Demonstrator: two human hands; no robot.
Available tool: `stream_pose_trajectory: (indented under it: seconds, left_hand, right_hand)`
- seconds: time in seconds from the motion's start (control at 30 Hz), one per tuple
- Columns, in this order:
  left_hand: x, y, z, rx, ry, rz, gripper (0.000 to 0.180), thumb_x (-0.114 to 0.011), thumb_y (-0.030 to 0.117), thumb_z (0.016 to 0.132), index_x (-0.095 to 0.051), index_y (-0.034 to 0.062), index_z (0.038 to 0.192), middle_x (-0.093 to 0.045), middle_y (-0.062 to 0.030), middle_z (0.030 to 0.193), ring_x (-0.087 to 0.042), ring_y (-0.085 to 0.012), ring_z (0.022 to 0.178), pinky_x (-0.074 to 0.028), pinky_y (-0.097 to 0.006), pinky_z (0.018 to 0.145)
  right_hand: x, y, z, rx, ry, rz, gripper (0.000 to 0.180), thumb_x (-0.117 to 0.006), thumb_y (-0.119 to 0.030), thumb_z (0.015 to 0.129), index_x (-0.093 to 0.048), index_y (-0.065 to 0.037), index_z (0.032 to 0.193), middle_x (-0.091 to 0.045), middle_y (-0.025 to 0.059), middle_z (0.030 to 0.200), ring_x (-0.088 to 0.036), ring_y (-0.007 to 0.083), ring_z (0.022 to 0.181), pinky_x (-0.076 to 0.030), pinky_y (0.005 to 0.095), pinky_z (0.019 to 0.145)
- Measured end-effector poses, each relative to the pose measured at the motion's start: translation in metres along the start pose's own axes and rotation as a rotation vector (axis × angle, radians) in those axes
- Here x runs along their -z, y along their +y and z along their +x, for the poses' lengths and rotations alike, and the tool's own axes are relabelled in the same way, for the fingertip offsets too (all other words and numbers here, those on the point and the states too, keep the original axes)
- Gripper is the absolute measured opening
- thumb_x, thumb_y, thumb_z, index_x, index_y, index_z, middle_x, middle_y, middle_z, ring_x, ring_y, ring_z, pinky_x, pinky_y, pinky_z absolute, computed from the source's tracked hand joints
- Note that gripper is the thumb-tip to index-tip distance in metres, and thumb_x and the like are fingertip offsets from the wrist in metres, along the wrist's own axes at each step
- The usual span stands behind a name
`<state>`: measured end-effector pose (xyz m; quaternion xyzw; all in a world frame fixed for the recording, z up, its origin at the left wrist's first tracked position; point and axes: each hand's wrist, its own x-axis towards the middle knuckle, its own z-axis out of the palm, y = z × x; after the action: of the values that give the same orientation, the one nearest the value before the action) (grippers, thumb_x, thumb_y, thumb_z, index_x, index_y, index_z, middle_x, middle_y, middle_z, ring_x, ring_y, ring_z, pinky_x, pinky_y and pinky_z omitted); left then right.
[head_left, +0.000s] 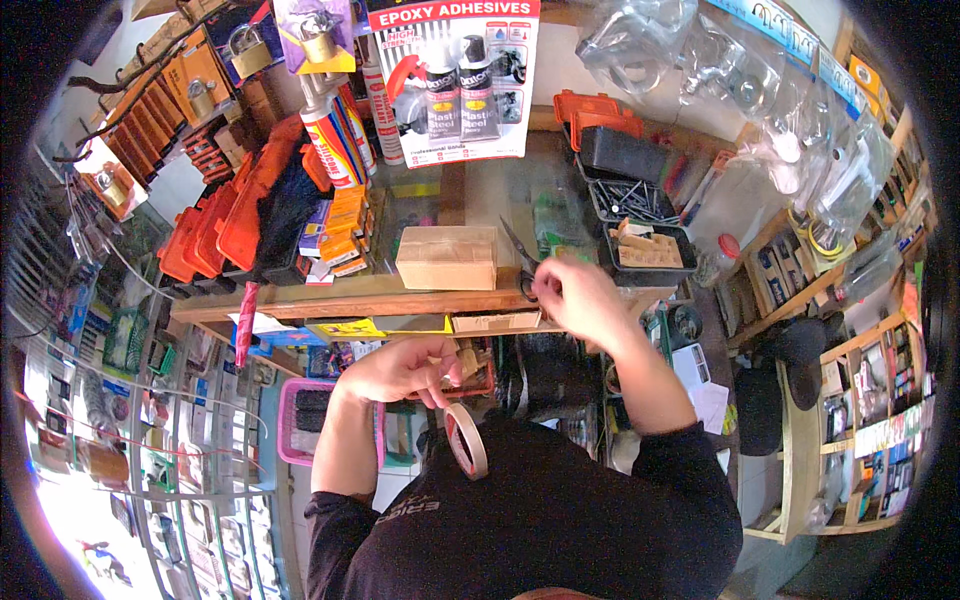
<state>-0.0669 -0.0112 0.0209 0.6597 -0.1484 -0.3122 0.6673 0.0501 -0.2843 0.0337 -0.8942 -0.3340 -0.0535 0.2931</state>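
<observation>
My left hand (pixel 400 371) is held in front of the shelf edge, palm down. A roll of tape (pixel 466 441) hangs from its curled fingers, against my dark shirt. My right hand (pixel 582 298) is at the counter's front edge, fingers pinched at the handles of a pair of scissors (pixel 526 268). The dark blades point away and slightly left, over the counter. Just left of the scissors, a closed brown cardboard box (pixel 447 258) sits on the counter (pixel 400 300). My right fingertips partly hide the scissor handles.
Orange bins (pixel 230 220) and small stacked boxes (pixel 345 230) stand on the left. A black tray of screws (pixel 632 200) and a tray of tan pieces (pixel 645 246) lie right. A carded adhesive pack (pixel 455 130) and plastic bags (pixel 740 80) hang above. A pink basket (pixel 381 430) sits below.
</observation>
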Motion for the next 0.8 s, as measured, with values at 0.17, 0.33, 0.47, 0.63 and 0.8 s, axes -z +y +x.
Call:
stream_pose_trajectory:
  seconds: [0.17,0.33,0.47,0.63,0.8]
  left_hand:
    - [-0.001,-0.008,0.0,0.01,0.082,0.019,0.014,-0.048,0.011,0.092,-0.05,0.0022,0.103,-0.06,-0.0081,0.1,-0.067,-0.0187,0.077,-0.056,-0.028,0.066]
    - [0.002,-0.02,0.004,-0.07,0.072,-0.086,0.022,-0.052,0.02,0.094,-0.05,0.0015,0.105,-0.062,-0.0091,0.098,-0.067,-0.0194,0.077,-0.056,-0.029,0.066]
    - [0.003,-0.03,0.003,-0.186,0.218,-0.16,0.026,-0.054,0.028,0.094,-0.049,0.0031,0.102,-0.061,-0.0109,0.099,-0.068,-0.023,0.078,-0.056,-0.029,0.065]
    - [0.0,-0.038,0.0,-0.22,0.441,-0.18,0.02,-0.052,0.024,0.093,-0.047,0.0047,0.093,-0.059,-0.0128,0.101,-0.068,-0.0257,0.078,-0.056,-0.03,0.06]
    - [-0.007,-0.047,-0.005,-0.35,0.473,-0.249,0.016,-0.052,0.021,0.092,-0.046,0.0059,0.091,-0.059,-0.0132,0.1,-0.068,-0.0266,0.079,-0.056,-0.029,0.058]
  right_hand:
    - [-0.026,-0.048,-0.082,0.108,-0.436,0.68,0.022,-0.067,-0.024,0.085,-0.065,-0.004,0.094,-0.061,0.0045,0.077,-0.059,0.012,0.068,-0.047,0.0285,0.06]
    - [-0.053,-0.07,-0.102,0.04,-0.631,0.967,0.03,-0.066,-0.033,0.086,-0.065,-0.005,0.096,-0.064,0.0044,0.081,-0.056,0.0097,0.074,-0.046,0.0279,0.067]
    - [-0.036,-0.064,-0.094,0.118,-0.55,0.864,0.021,-0.064,-0.024,0.088,-0.062,-0.003,0.095,-0.064,0.0068,0.088,-0.06,0.0134,0.076,-0.047,0.0284,0.068]
    - [0.006,-0.047,-0.077,0.196,-0.185,0.301,0.02,-0.068,-0.022,0.083,-0.059,-0.004,0.085,-0.06,0.0092,0.084,-0.06,0.0236,0.066,-0.047,0.0344,0.059]
    - [0.021,-0.025,-0.04,0.204,-0.006,-0.242,0.018,-0.064,-0.022,0.082,-0.058,-0.005,0.085,-0.057,0.0111,0.081,-0.06,0.0318,0.073,-0.048,0.042,0.063]
